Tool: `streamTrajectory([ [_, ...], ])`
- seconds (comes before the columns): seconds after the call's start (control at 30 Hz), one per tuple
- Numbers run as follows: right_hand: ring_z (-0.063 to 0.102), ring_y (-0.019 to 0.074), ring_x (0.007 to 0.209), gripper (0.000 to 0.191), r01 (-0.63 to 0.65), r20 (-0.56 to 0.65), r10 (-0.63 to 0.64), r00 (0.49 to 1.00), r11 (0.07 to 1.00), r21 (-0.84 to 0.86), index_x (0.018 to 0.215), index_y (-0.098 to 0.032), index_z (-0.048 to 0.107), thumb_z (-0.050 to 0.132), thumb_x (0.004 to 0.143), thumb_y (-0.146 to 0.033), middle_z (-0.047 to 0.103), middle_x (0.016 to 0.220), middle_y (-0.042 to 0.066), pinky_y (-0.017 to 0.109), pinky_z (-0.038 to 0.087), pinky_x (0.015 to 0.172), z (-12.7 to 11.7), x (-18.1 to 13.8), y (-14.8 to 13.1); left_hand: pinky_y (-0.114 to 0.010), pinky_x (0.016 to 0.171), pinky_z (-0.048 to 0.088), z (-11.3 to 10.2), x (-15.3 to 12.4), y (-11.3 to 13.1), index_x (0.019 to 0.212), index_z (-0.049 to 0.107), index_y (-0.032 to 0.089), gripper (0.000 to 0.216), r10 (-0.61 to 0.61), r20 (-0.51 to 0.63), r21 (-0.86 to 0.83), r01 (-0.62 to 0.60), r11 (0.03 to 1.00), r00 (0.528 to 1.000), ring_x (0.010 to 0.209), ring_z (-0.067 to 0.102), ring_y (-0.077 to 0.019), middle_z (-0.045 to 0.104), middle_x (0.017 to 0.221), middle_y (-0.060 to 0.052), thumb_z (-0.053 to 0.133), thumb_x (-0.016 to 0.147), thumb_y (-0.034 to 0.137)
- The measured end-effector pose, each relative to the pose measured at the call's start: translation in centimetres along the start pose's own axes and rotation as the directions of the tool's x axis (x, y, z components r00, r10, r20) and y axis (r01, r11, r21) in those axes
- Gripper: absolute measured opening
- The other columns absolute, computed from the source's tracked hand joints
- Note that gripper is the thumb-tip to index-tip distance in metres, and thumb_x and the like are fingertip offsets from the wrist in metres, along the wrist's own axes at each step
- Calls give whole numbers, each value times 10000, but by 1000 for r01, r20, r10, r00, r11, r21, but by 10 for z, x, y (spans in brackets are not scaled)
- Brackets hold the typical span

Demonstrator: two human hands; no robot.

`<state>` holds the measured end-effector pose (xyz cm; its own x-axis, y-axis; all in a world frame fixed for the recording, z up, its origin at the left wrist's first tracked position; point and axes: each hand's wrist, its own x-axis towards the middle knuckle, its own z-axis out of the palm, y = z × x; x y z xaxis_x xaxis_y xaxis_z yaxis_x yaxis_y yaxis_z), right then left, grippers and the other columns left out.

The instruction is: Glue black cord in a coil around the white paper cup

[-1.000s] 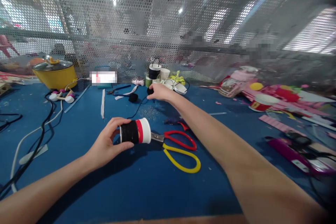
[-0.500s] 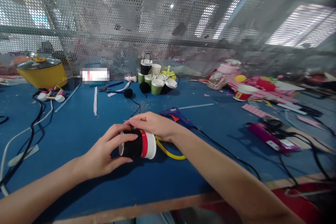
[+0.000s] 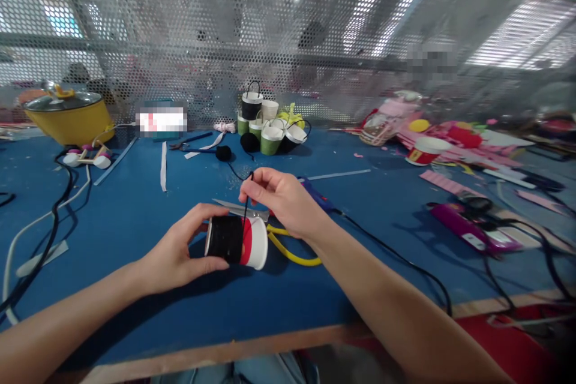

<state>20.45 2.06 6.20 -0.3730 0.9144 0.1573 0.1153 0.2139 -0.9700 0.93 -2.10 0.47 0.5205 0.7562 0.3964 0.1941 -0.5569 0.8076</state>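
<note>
My left hand (image 3: 180, 252) grips a paper cup (image 3: 238, 242) lying on its side, white and red, with black yarn wound round most of it. My right hand (image 3: 281, 201) is just above the cup, thumb and forefinger pinched on the black yarn strand (image 3: 246, 207), which runs taut down to the cup. The strand also trails back over the blue table (image 3: 135, 210) to a black yarn ball (image 3: 222, 153). Behind the cup lie scissors (image 3: 288, 246) with yellow and red handles, partly hidden by my right hand.
A cluster of yarn-wrapped cups (image 3: 270, 129) stands at the back by the mesh wall. A blue glue gun (image 3: 317, 195) with its cable lies right of my hand. A yellow pot (image 3: 67, 117), cables (image 3: 40, 216) at left, craft clutter (image 3: 450, 144) at right.
My right hand came back from the far yarn ball to the cup, then lifted a little, pulling the yarn strand up taut. My left hand kept hold of the cup.
</note>
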Motion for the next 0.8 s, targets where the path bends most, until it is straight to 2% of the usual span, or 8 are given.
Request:
streamTrajectory([
  [0.17,468,92,578,242,96,-30,-102,994,984,-149,655,-175,497,556,782,-373,603,668,-6,241,369,567,-6,0,1,-346,865,437,0,0,-1,1163,451,236,475,-62,25,-68,64,996,998,1038,495,-229,486,1105,-82,665,740,262],
  [0.33,453,96,553,251,87,-60,-106,993,961,-262,654,-179,485,517,802,-379,585,649,-3,244,361,538,-7,3,6,-326,847,440,1,1,0,1147,451,236,463,-92,41,-102,95,990,995,1009,501,-210,487,1079,-67,667,738,253],
  [0.8,397,82,495,250,29,-22,-41,999,910,-414,620,-171,473,493,806,-337,534,575,-20,238,329,506,1,4,9,-358,912,408,-1,-1,1,1184,434,252,513,53,76,22,-55,998,996,1066,480,-222,474,1129,-82,676,733,240],
])
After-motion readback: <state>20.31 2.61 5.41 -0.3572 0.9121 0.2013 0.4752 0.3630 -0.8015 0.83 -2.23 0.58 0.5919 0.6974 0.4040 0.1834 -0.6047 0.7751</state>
